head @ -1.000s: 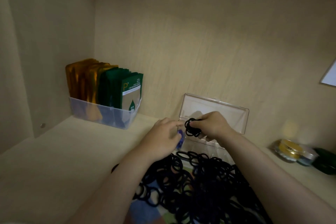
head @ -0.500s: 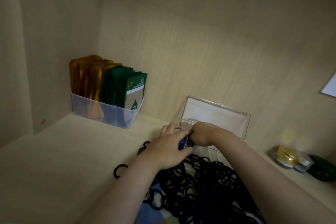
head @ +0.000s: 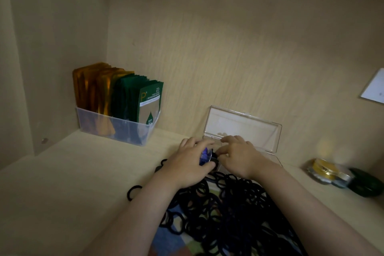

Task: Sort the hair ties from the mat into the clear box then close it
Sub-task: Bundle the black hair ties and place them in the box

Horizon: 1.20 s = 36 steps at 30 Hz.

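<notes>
Many loose hair ties (head: 228, 203) could snag and spill from the clear box (head: 243, 129) that the left hand (head: 187, 164) grips; the right hand's (head: 239, 158) hold is unreadable.

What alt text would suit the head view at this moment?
Two bare hands work at an open clear box on a wooden shelf, the left hand gripping its end, the right hand reaching inside. Black hair ties lie heaped on a patterned mat in front.
</notes>
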{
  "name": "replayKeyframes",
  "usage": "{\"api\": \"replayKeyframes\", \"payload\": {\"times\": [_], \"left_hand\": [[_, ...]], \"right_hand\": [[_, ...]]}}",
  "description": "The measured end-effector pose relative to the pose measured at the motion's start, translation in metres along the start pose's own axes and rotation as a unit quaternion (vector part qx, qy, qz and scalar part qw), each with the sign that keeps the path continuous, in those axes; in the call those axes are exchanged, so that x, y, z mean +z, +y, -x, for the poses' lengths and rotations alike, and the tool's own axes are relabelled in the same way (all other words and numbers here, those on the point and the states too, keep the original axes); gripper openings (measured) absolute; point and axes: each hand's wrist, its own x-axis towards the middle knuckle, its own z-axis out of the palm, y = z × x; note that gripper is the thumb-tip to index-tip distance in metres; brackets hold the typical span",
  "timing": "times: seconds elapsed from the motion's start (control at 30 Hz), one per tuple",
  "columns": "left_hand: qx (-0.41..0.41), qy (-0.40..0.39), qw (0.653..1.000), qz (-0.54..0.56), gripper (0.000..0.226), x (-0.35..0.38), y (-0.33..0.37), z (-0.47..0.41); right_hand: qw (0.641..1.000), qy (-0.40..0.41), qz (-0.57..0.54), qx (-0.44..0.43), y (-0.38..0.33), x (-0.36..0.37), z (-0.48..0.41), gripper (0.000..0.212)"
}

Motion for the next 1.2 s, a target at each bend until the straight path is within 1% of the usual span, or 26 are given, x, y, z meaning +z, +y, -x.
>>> {"api": "replayKeyframes", "payload": {"times": [0.03, 0.13, 0.17, 0.27, 0.3, 0.37, 0.43, 0.5, 0.53, 0.6, 0.63, 0.7, 0.77, 0.83, 0.9, 0.93, 1.07, 1.2], "left_hand": [[0.002, 0.000, 1.000, -0.003, 0.051, 0.000, 0.000, 0.000], [0.005, -0.015, 1.000, -0.015, 0.047, 0.002, 0.001, 0.002], [0.008, -0.019, 1.000, -0.015, 0.047, 0.002, 0.001, 0.001], [0.011, -0.011, 1.000, 0.010, 0.042, -0.006, 0.001, 0.001], [0.010, -0.002, 1.000, 0.024, 0.041, -0.011, 0.001, 0.001], [0.000, 0.030, 0.999, 0.040, 0.033, -0.024, -0.002, 0.002], [-0.021, 0.068, 0.997, 0.026, 0.025, -0.039, -0.008, 0.003], [-0.057, 0.087, 0.995, -0.007, 0.021, -0.050, -0.018, 0.004], [-0.078, 0.086, 0.993, -0.024, 0.020, -0.055, -0.024, 0.004], [-0.118, 0.065, 0.990, -0.041, 0.017, -0.060, -0.034, 0.006], [-0.134, 0.050, 0.989, -0.042, 0.016, -0.060, -0.037, 0.007], [-0.146, 0.022, 0.987, -0.054, 0.019, -0.057, -0.039, 0.009], [-0.142, -0.001, 0.984, -0.103, 0.026, -0.051, -0.042, 0.008], [-0.158, -0.021, 0.978, -0.132, 0.028, -0.050, -0.045, 0.008], [-0.178, -0.043, 0.974, -0.135, 0.020, -0.055, -0.047, 0.007], [-0.175, -0.050, 0.973, -0.145, 0.017, -0.057, -0.047, 0.007], [-0.156, -0.046, 0.974, -0.159, 0.018, -0.066, -0.048, 0.010], [-0.153, -0.031, 0.982, -0.105, 0.017, -0.082, -0.045, 0.013]], "right_hand": [[1.000, 0.012, -0.005, -0.003, 0.000, 0.000, 0.001, 0.040], [0.995, 0.090, -0.036, -0.005, 0.000, -0.001, 0.001, 0.037], [0.995, 0.088, -0.037, -0.005, 0.000, -0.002, 0.001, 0.037], [1.000, 0.021, -0.017, -0.006, -0.003, 0.001, 0.001, 0.038], [1.000, 0.019, -0.019, -0.004, -0.002, 0.000, 0.001, 0.039], [0.998, 0.057, -0.033, -0.001, 0.000, -0.003, 0.000, 0.037], [0.991, 0.121, -0.046, -0.009, -0.002, -0.008, -0.001, 0.034], [0.982, 0.173, -0.066, -0.044, -0.012, -0.011, -0.003, 0.033], [0.978, 0.183, -0.075, -0.068, -0.020, -0.011, -0.005, 0.033], [0.978, 0.164, -0.065, -0.110, -0.039, -0.009, -0.011, 0.035], [0.980, 0.150, -0.032, -0.124, -0.047, -0.006, -0.017, 0.036], [0.979, 0.126, 0.080, -0.137, -0.057, 0.003, -0.032, 0.036], [0.971, 0.089, 0.185, -0.126, -0.061, 0.008, -0.045, 0.034], [0.966, 0.060, 0.226, -0.113, -0.065, 0.012, -0.054, 0.029], [0.963, 0.046, 0.243, -0.107, -0.069, 0.016, -0.062, 0.025], [0.964, 0.043, 0.242, -0.104, -0.071, 0.017, -0.065, 0.023], [0.971, 0.043, 0.210, -0.108, -0.072, 0.015, -0.067, 0.017], [0.977, 0.080, 0.138, -0.143, -0.069, 0.002, -0.062, 0.017]]}}
